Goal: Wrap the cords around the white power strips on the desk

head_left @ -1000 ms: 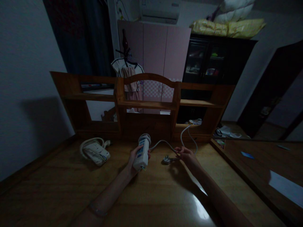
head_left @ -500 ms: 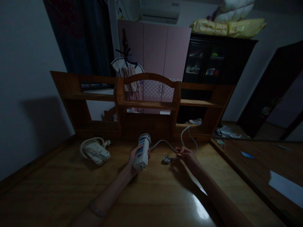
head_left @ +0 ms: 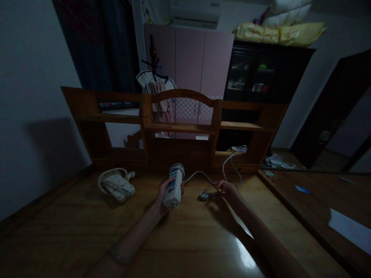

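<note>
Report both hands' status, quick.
Left hand: closed, holding the white power strip.
Right hand: closed, pinching the power cord between its fingers.

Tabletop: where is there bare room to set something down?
Bare tabletop lies between the left forearm and right forearm, and between the left forearm and resting power strip. Crowded: around the right hand, with cord and plug close by.

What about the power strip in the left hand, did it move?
No: the power strip shows no clear shift against the wooden shelf unit behind it.
</note>
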`<action>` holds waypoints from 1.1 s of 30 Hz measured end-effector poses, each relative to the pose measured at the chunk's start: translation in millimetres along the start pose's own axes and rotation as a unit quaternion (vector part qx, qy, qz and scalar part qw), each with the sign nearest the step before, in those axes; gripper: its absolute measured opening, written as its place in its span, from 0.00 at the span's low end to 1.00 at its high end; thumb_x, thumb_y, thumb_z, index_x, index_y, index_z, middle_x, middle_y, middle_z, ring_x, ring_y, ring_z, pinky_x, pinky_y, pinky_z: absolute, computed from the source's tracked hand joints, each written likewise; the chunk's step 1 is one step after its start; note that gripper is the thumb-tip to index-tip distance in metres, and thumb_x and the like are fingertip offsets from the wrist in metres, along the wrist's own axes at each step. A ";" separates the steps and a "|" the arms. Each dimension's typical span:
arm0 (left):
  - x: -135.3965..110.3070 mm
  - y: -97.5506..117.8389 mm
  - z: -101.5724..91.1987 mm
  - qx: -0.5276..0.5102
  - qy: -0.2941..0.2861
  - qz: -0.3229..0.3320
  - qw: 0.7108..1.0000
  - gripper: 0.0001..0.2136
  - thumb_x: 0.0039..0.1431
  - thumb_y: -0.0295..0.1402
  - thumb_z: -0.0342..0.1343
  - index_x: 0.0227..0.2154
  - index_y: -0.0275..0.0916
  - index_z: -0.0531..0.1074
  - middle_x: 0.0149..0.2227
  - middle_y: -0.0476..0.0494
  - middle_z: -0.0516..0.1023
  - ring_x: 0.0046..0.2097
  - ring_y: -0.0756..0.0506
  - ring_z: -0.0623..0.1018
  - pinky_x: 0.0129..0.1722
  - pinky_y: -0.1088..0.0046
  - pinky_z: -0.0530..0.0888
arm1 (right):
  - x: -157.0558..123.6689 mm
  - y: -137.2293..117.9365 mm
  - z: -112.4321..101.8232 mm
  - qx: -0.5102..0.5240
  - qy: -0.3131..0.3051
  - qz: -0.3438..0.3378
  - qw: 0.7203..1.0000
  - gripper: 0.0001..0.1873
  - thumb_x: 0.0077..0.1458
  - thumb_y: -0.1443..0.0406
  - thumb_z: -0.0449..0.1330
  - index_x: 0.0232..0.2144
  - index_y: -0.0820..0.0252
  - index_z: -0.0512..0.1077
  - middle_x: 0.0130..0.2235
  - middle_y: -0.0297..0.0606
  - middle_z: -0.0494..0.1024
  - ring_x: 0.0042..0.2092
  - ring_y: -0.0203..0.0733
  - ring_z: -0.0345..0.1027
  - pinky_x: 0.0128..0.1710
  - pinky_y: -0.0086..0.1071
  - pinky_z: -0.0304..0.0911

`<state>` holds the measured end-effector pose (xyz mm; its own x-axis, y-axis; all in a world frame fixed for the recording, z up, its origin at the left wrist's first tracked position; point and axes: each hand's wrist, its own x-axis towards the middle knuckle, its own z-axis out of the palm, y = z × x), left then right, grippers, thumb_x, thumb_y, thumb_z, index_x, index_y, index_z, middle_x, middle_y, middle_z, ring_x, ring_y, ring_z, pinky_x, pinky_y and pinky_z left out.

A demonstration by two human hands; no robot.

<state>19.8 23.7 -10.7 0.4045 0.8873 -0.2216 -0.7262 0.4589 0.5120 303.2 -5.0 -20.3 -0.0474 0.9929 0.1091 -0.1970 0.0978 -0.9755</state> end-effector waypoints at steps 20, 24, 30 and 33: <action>-21.7 -4.3 13.8 0.105 -0.217 -0.085 0.967 0.14 0.58 0.39 0.50 0.37 0.30 0.68 0.24 0.43 0.70 0.23 0.50 0.71 0.24 0.77 0.71 | -17.5 -17.1 32.9 -0.263 -0.034 -0.195 0.944 0.27 0.54 0.62 0.57 0.57 0.51 0.59 0.58 0.42 0.63 0.54 0.45 0.62 0.49 0.39 0.64; -40.3 -16.5 18.3 0.178 -0.301 -0.215 0.912 0.19 0.53 0.44 0.52 0.38 0.31 0.68 0.24 0.41 0.73 0.24 0.48 0.72 0.24 0.75 0.70 | -19.2 -5.8 34.8 -0.426 -0.040 -0.336 0.839 0.27 0.55 0.68 0.56 0.57 0.54 0.60 0.58 0.45 0.63 0.57 0.47 0.59 0.53 0.42 0.60; -52.3 -23.4 23.2 0.211 -0.330 -0.312 0.866 0.21 0.51 0.42 0.53 0.44 0.31 0.67 0.26 0.39 0.76 0.26 0.45 0.75 0.27 0.70 0.72 | -18.7 -11.9 16.8 -0.516 -0.033 -0.362 0.776 0.19 0.54 0.74 0.53 0.47 0.55 0.70 0.45 0.41 0.75 0.44 0.43 0.69 0.44 0.35 0.65; -46.4 -22.3 21.6 0.204 -0.343 -0.308 0.864 0.22 0.52 0.42 0.52 0.44 0.30 0.67 0.26 0.40 0.75 0.24 0.46 0.74 0.28 0.68 0.73 | -19.6 -19.3 16.3 -0.508 -0.002 -0.344 0.790 0.20 0.52 0.77 0.52 0.45 0.56 0.71 0.42 0.40 0.75 0.42 0.42 0.69 0.41 0.33 0.64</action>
<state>29.2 -28.6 6.1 0.9800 0.1804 -0.0841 -0.0561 0.6555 0.7531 292.0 -27.4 -0.5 -0.2750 0.6816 0.6781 0.7101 0.6195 -0.3347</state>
